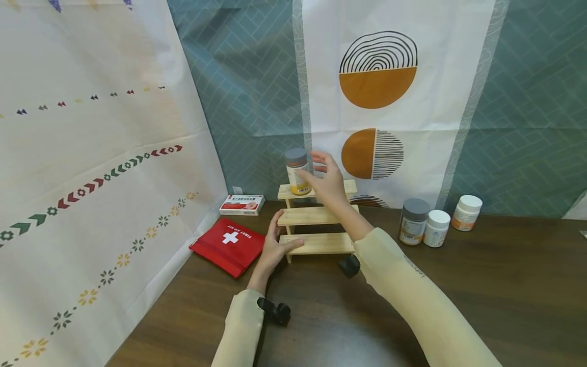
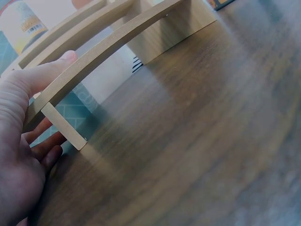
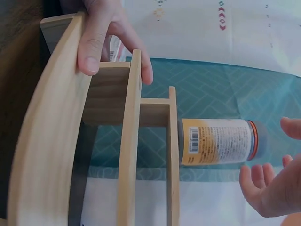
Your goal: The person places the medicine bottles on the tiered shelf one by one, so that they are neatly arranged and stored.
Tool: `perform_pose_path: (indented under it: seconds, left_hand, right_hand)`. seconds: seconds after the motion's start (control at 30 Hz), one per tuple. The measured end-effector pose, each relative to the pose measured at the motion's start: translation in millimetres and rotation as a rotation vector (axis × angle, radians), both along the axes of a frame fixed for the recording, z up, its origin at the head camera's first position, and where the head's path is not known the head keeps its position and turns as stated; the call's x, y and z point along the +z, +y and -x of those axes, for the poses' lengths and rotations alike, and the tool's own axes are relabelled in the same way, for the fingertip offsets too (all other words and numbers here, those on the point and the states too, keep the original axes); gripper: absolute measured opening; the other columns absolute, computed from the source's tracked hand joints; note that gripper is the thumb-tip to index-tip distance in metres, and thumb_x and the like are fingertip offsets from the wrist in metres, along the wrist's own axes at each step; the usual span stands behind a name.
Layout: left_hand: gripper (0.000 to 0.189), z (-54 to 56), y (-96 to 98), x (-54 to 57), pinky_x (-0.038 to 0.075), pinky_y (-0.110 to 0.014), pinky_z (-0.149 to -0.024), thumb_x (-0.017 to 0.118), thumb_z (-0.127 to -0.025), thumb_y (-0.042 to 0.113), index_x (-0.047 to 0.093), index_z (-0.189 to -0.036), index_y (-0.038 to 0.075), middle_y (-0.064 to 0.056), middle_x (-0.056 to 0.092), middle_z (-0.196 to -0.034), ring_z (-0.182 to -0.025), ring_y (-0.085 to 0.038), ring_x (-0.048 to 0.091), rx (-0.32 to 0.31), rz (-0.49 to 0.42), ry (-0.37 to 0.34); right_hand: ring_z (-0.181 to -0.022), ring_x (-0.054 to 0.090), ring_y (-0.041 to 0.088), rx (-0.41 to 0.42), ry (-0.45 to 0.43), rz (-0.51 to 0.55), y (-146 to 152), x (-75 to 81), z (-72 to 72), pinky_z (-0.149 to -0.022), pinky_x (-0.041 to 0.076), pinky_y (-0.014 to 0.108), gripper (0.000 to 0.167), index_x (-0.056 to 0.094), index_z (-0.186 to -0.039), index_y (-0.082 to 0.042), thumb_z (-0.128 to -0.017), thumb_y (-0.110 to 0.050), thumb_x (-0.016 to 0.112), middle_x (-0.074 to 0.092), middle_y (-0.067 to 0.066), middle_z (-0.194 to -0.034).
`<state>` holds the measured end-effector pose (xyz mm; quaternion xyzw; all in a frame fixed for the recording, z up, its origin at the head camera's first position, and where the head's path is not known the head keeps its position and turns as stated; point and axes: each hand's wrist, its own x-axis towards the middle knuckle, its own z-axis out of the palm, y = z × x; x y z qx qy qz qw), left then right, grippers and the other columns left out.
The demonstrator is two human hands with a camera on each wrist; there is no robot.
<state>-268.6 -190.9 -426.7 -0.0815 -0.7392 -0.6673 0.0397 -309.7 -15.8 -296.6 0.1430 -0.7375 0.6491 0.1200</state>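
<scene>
A three-step wooden stand [image 1: 321, 243] is on the dark table. My left hand [image 1: 274, 250] grips its left end, the thumb lying over the lowest step and the other fingers around the side. On the top step, toward the left, a bottle with a grey lid and a white-and-yellow label [image 1: 298, 176] stands upright. To the right of that bottle is my right hand [image 1: 329, 183], its fingers spread and loosely bent. The right wrist view shows a gap between this hand [image 3: 277, 186] and the bottle [image 3: 216, 141], with nothing held.
Left of the stand lie a red first aid pouch [image 1: 229, 245] and a small medicine box [image 1: 242, 205]. To the right are a grey-lidded bottle [image 1: 414, 221] and two white bottles [image 1: 436, 228], one [image 1: 466, 213] farther back. Patterned cloth [image 1: 257, 102] hangs behind the table.
</scene>
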Motion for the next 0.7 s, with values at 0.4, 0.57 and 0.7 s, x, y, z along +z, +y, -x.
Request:
perform_pose_path:
  seconds: [0.4,0.57,0.7]
  left_hand:
    - [0.096,2.4,5.0,1.7,0.044,-0.030,-0.089,0.077,-0.080,0.002,0.021,-0.155,0.022,-0.022,0.048,-0.139,-0.131,-0.041,0.044,-0.017,0.006,-0.006]
    - [0.097,9.7,1.1,-8.5,0.046,-0.028,-0.087,0.076,-0.078,-0.002,0.021,-0.155,0.021,-0.023,0.048,-0.139,-0.129,-0.043,0.045,-0.001,-0.021,0.011]
    - [0.098,17.4,-3.7,-23.1,0.046,-0.028,-0.086,0.076,-0.078,-0.002,0.022,-0.154,0.027,-0.021,0.049,-0.139,-0.129,-0.039,0.047,0.025,-0.014,0.018]
  right_hand:
    - [-0.125,0.049,0.032,0.051,0.012,0.094,38,-7.6,-31.8,-0.104,0.044,0.045,0.046,0.049,-0.135,-0.008,-0.092,-0.014,0.066,0.051,0.015,-0.139]
    - [-0.122,0.050,0.029,0.066,0.021,0.085,47,-5.1,-41.4,-0.102,0.045,0.040,0.046,0.049,-0.135,-0.008,-0.092,-0.013,0.066,0.052,0.013,-0.136]
    - [-0.116,0.053,0.021,0.054,0.028,0.080,58,-0.9,-47.5,-0.094,0.046,0.026,0.044,0.050,-0.134,-0.006,-0.093,-0.013,0.065,0.055,0.008,-0.131]
